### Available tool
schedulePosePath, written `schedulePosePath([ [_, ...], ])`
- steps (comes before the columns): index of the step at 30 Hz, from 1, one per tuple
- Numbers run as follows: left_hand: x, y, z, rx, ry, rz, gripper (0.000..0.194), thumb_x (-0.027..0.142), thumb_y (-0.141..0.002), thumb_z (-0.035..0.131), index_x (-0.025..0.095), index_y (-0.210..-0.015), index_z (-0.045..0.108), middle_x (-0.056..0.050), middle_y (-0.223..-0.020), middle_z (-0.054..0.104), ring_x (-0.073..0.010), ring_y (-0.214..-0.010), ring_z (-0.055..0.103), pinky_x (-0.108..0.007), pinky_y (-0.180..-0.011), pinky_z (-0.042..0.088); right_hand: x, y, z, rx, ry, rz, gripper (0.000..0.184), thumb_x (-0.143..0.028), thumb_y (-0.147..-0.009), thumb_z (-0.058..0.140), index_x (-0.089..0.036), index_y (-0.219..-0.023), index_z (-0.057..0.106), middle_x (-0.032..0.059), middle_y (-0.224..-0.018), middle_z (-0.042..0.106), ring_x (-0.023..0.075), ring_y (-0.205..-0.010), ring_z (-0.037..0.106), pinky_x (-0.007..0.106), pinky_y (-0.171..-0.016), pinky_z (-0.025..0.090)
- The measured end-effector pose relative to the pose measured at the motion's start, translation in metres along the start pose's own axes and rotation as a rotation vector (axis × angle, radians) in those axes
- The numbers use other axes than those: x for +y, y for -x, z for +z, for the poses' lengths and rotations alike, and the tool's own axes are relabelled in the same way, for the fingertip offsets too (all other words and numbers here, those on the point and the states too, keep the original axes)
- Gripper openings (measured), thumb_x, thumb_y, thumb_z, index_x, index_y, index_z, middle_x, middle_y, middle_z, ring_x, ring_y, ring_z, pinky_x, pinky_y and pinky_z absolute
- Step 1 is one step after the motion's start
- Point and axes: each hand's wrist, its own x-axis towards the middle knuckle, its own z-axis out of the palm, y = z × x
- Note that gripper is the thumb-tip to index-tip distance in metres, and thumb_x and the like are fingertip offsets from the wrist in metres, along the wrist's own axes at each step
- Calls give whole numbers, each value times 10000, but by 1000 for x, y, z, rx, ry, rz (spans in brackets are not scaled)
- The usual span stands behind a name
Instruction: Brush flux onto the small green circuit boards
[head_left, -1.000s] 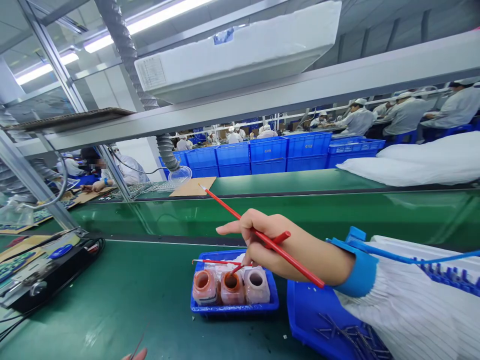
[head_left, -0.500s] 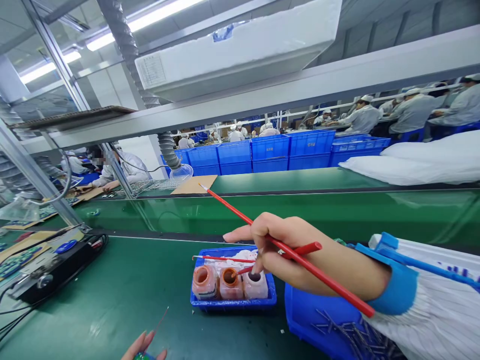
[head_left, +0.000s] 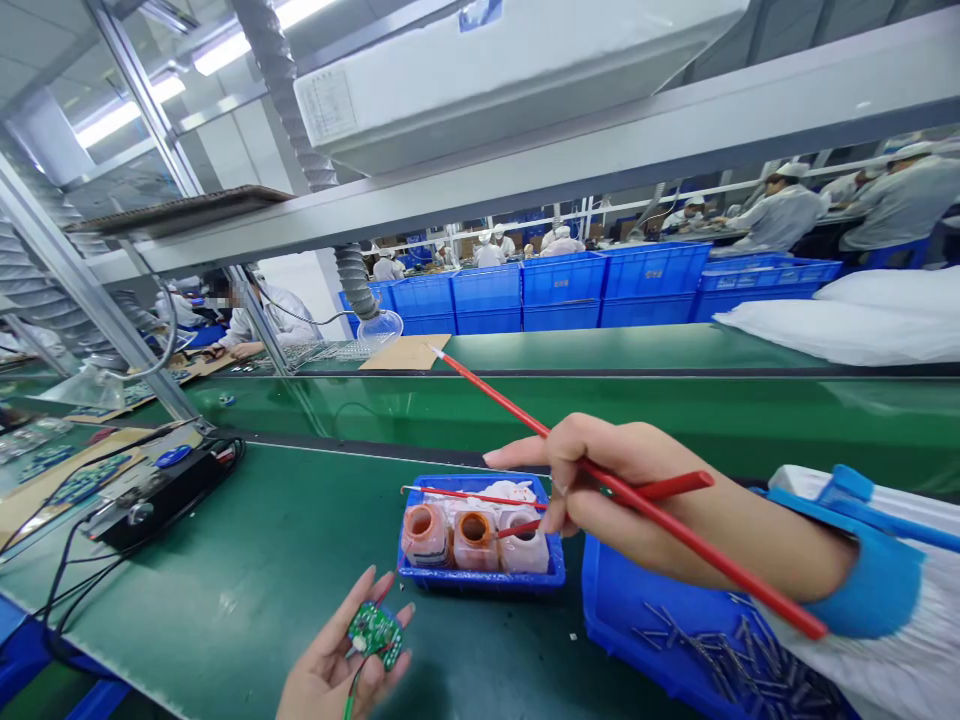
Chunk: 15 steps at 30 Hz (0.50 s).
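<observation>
My right hand (head_left: 622,490) grips two thin red brushes (head_left: 637,500). One brush tip rests at the mouth of the right-hand jar (head_left: 523,545), one of three small orange-stained jars standing in a little blue tray (head_left: 480,583). A third red brush (head_left: 465,495) lies across the back of that tray. My left hand (head_left: 341,665) is low in front, palm up, holding a small round green circuit board (head_left: 375,632) with a thin wire hanging from it.
A larger blue tray (head_left: 637,620) with several thin metal pins sits under my right wrist. A black device (head_left: 161,490) with cables lies at left on the green mat. Blue crates (head_left: 562,290) and seated workers in white fill the background behind the green conveyor.
My left hand has risen into view with the green circuit board. The brush tip moved from the middle jar to the right-hand jar, and the view shifted slightly left.
</observation>
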Motion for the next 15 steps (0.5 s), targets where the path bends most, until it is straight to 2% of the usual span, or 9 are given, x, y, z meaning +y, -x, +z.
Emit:
schedulePosePath([
  [3, -5, -5, 15, -25, 68, -10, 566, 258, -378, 894, 253, -915, 717, -73, -1004, 727, -276, -812, 698, -208, -555, 581, -10, 6, 2, 76, -102, -17, 159, -55, -819, 395, -210, -786, 404, -2, -1095, 577, 163, -658, 649, 250, -577, 567],
  [7, -8, -11, 31, -54, 138, -31, 551, 220, -349, 899, 262, -872, 732, -14, -942, 746, -261, -782, 704, -239, -558, 601, -27, 11, 10, 181, -229, -115, 183, -37, -812, 401, -207, -746, 418, -25, -1031, 613, 135, -619, 641, 228, -597, 575],
  [9, -7, -11, 38, -71, 163, -36, 545, 208, -340, 900, 256, -858, 738, -14, -891, 754, -256, -751, 707, -256, -573, 608, -32, 12, 13, 173, -192, -123, 187, -33, -809, 414, -200, -726, 428, -29, -996, 628, 124, -619, 641, 222, -658, 570],
  [12, -5, -8, 47, -105, 169, -34, 522, 179, -356, 896, 265, -848, 744, -27, -791, 760, -246, -736, 709, -211, -556, 593, -33, 13, 15, 105, -139, -128, 203, -9, -791, 375, -205, -741, 394, -78, -1021, 618, 99, -654, 643, 217, -750, 544],
  [15, -2, -3, 53, -126, 165, -33, 515, 177, -362, 895, 265, -848, 747, -37, -727, 757, -241, -715, 710, -188, -538, 579, -30, 14, 14, 71, -67, -150, 209, -9, -776, 336, -214, -765, 376, -120, -1052, 600, 71, -653, 635, 178, -731, 525],
])
